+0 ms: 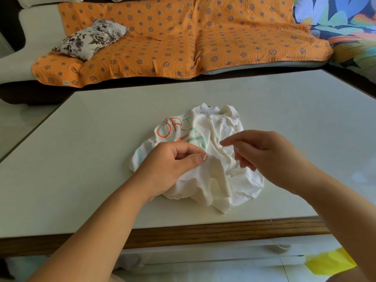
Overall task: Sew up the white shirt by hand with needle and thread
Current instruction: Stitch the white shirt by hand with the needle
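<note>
white shirt [213, 180] lay crumpled mid-table [81, 159] | left hand [173, 165] pinched a fabric fold | right hand [262, 153] hovered just above, fingers loosely spread, blurred | needle, thread, stitches not discernible | progress: looked early, sewing mostly left

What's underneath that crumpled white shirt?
The pale table shows all round the shirt, which lies on it. Anything beneath its folds is covered, so I cannot tell.
</note>
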The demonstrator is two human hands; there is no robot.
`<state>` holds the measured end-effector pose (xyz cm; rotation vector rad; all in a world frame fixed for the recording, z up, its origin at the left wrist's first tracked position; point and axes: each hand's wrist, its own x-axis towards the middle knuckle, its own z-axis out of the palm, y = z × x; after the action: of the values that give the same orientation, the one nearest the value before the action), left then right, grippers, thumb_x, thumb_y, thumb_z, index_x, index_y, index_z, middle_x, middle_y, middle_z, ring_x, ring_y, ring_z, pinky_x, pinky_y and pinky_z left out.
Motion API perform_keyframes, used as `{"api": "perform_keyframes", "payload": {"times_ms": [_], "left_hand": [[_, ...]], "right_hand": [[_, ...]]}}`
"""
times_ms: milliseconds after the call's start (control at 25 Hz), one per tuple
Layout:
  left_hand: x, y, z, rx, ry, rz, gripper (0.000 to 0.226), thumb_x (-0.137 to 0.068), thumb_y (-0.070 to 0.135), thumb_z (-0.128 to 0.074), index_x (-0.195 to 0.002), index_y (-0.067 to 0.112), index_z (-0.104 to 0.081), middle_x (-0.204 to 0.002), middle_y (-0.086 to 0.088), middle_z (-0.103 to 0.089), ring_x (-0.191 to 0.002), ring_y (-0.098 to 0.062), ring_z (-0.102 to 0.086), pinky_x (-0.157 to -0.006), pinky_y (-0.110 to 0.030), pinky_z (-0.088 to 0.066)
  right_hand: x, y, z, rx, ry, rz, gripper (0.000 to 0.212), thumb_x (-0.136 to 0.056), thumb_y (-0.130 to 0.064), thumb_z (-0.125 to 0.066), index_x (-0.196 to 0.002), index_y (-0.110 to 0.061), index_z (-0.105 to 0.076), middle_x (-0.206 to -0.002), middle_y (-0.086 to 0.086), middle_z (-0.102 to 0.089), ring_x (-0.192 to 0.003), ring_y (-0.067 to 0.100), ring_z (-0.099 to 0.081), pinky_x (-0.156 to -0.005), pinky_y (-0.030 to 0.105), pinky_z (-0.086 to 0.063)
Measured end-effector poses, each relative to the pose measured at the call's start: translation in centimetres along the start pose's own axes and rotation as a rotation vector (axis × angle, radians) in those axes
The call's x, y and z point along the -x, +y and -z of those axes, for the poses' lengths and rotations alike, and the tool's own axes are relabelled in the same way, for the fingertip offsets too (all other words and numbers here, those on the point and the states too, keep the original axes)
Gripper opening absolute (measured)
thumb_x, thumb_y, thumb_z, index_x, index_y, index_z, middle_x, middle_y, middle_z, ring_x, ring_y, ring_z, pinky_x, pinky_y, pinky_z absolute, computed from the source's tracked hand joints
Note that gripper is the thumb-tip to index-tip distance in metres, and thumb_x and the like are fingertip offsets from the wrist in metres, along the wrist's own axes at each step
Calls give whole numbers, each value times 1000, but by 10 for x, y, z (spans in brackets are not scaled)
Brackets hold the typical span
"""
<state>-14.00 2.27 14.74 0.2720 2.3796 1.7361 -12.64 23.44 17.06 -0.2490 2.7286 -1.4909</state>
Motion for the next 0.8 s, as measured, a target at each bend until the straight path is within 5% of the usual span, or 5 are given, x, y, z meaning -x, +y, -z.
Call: {"api": "perform_keyframes", "payload": {"times_ms": [160, 320, 480, 800], "left_hand": [[0, 1, -2, 63, -1, -2, 20, -69, 39, -68, -84, 29, -76, -89, 6, -76, -84, -4, -66, -80, -16, -51], [1, 1, -2, 75, -15, -7, 19, -71, 37, -68, -86, 27, -76, -89, 4, -76, -84, -5, -66, -79, -16, -51], [0, 1, -3, 68, -17, -15, 8, -85, 21, -68, -87, 24, -75, -87, 6, -76, -82, -3, -66, -79, -15, -51], [-1, 1, -2, 83, -34, -19, 9, -85, 20, -67, -87, 25, -75, -89, 6, -76, -85, -1, -68, -77, -12, -49]], "right_hand": [[3, -3, 0, -218, 61, -10, 25, -95, 2, -47, -106, -19, -56, -76, 1, -74, -57, 16, -65, -55, 26, -53], [6, -7, -2, -240, 46, -54, 6, -95, -5, -57, -97, -8, -62, -85, -1, -76, -66, 22, -73, -55, 30, -57], [9, -10, -9, -282, -39, -142, 8, -96, -11, -57, -95, -5, -62, -92, -3, -76, -69, 27, -75, -64, 41, -61], [11, -7, -11, -221, -73, -126, 23, -91, 3, -55, -96, -11, -73, -78, 6, -76, -73, 16, -75, -69, 26, -61]]}}
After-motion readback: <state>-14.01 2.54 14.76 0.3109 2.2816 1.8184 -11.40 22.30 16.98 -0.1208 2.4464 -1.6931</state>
